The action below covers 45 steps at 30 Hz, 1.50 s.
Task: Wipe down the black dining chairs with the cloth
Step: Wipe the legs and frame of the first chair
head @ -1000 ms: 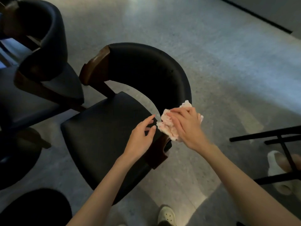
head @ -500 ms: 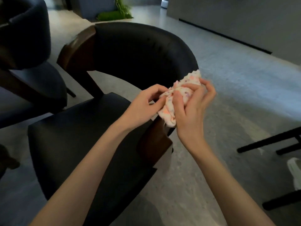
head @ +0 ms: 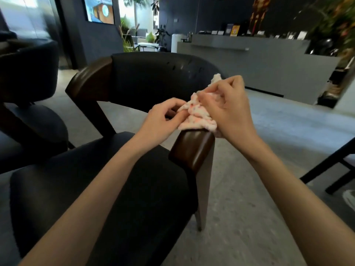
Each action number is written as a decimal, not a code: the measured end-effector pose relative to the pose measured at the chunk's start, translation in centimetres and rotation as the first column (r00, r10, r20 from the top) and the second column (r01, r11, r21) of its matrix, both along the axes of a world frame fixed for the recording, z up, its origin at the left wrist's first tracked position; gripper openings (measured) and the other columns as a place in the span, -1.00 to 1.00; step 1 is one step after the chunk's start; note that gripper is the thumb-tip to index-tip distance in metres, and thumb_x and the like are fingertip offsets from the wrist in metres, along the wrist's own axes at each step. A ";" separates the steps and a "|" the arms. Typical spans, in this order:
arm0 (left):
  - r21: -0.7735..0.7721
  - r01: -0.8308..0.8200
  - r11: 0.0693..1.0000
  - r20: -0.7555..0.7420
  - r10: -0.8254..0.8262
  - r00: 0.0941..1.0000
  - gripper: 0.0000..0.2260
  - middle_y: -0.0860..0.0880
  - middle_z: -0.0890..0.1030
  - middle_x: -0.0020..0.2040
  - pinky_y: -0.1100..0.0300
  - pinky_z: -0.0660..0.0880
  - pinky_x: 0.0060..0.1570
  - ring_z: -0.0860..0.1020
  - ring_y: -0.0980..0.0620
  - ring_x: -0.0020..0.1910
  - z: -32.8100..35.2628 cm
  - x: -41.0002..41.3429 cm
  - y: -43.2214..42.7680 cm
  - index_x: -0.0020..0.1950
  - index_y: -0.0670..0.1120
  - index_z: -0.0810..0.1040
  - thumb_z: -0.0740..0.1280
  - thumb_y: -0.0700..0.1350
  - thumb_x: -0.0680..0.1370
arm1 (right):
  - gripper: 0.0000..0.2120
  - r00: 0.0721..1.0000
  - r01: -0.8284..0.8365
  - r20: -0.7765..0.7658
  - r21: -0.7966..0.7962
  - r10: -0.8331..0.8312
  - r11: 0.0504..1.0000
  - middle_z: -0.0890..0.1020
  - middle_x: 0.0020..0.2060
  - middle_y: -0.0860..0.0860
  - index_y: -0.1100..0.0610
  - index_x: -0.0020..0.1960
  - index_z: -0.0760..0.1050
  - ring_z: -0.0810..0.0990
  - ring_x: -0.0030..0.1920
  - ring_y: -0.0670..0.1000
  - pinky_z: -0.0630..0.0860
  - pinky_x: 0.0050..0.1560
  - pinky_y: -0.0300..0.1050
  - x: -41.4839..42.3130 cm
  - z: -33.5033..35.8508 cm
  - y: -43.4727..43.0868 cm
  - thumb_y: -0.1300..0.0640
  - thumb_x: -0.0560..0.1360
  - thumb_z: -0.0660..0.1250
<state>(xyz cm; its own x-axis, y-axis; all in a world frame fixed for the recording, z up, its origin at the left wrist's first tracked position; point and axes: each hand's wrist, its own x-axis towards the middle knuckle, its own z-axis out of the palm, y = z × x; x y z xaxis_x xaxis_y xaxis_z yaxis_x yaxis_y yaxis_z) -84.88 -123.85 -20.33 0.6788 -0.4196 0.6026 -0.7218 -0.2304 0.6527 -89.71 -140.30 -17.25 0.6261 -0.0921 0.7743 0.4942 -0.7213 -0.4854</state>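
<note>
Hands, two of them, meet over the brown wooden arm end (head: 192, 150) of the nearer of two black chairs (head: 115, 189), the left hand (head: 163, 120) pinching and the right hand (head: 230, 110) clutching one crumpled white cloth (head: 197, 116), the second chair (head: 28, 77) standing at left.

Before me stretched a grey speckled floor (head: 269, 131) up to a long grey counter (head: 269, 60); dark walls (head: 99, 37) carried a bright screen (head: 100, 9), and potted plants (head: 161, 35) stood in daylight beyond.
</note>
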 end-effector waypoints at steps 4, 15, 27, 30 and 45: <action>-0.058 -0.103 0.993 0.055 0.106 0.993 -0.89 0.05 0.53 0.01 0.33 0.46 0.03 0.53 0.16 -0.03 1.4 3.3 -3.8 0.05 -0.09 0.61 0.33 -0.13 0.58 | -0.80 0.975 0.221 0.007 0.051 -0.221 0.974 0.36 0.03 0.01 0.12 -0.01 0.54 0.32 0.08 -0.05 0.34 0.16 -0.13 2.9 0.7 -1.9 -0.03 0.55 0.33; 0.065 0.071 0.995 0.030 -0.073 0.997 -0.87 0.12 0.57 -0.03 0.33 0.49 -0.04 0.56 0.21 0.00 0.5 0.0 0.1 0.10 -0.02 0.51 0.24 -0.19 0.61 | -0.91 0.994 -0.019 -0.109 -0.099 0.008 0.995 0.57 -0.25 -0.17 0.00 -0.07 0.54 0.53 -0.22 -0.27 0.36 -0.23 -0.46 -2.4 0.5 -0.3 0.02 0.50 0.42; 0.022 -0.043 0.999 0.170 0.039 0.985 -0.85 0.14 0.51 -0.02 0.15 0.46 0.05 0.52 0.07 0.03 -7.0 -5.5 5.5 0.04 -0.05 0.55 0.25 -0.04 0.55 | -0.76 0.982 0.018 0.183 -0.314 0.042 0.949 0.54 -0.17 0.04 0.17 0.03 0.64 0.51 -0.20 -0.06 0.45 -0.27 -0.22 -7.5 -8.6 2.9 0.00 0.53 0.35; -0.025 -0.063 0.998 0.159 0.066 0.985 -0.83 0.12 0.52 -0.03 0.22 0.46 0.04 0.52 0.10 0.02 -7.2 -5.6 5.4 0.04 -0.07 0.55 0.25 -0.04 0.54 | -0.78 0.981 0.022 0.191 -0.284 0.034 0.958 0.54 -0.17 0.04 0.16 0.02 0.65 0.50 -0.19 -0.08 0.43 -0.26 -0.26 -7.0 -8.1 3.2 0.03 0.52 0.37; -0.051 -0.126 0.991 0.165 0.132 0.977 -0.90 0.04 0.54 -0.02 0.32 0.48 -0.01 0.53 0.17 -0.01 -10.6 -6.9 4.5 0.03 -0.10 0.56 0.33 -0.21 0.53 | -0.77 0.978 -0.003 0.201 -0.273 0.060 0.962 0.37 -0.26 -0.03 0.04 0.14 0.63 0.31 -0.28 -0.17 0.28 -0.31 -0.38 -7.3 -11.6 2.8 0.08 0.49 0.40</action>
<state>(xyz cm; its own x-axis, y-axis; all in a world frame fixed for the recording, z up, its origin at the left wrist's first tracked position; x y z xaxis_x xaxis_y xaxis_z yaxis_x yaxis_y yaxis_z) -91.74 -119.30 -30.92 0.6136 -0.3084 0.7269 -0.7876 -0.3050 0.5354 -97.02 -137.52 -28.88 0.4500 0.1552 0.8795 0.5871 -0.7935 -0.1603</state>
